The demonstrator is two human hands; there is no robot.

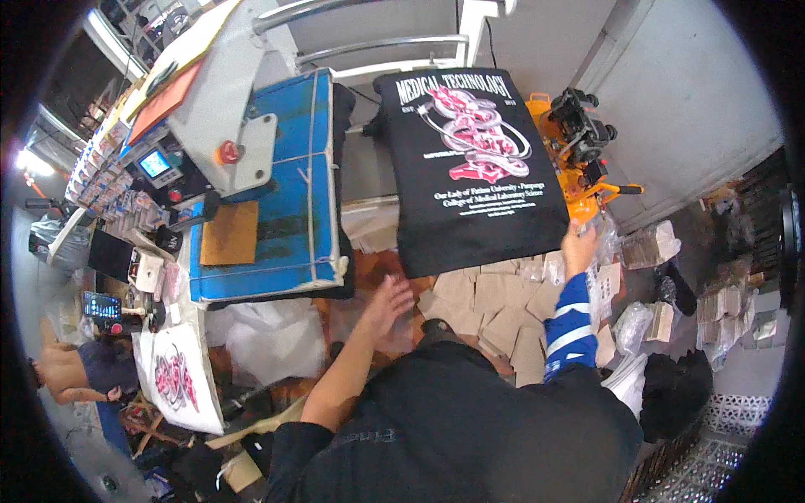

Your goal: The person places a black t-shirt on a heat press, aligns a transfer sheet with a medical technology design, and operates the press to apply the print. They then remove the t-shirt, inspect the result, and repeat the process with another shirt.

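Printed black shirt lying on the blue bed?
No, the black shirt lies right of the blue bed, with the right hand at its corner.

The black shirt (470,235) lies flat, print up. The right hand (579,249) touches its lower right corner; the left hand (388,306), fingers extended, is near its lower left. Left of the shirt is a blue board (289,197); right, an orange machine (580,201); below, brown sheets (496,293).
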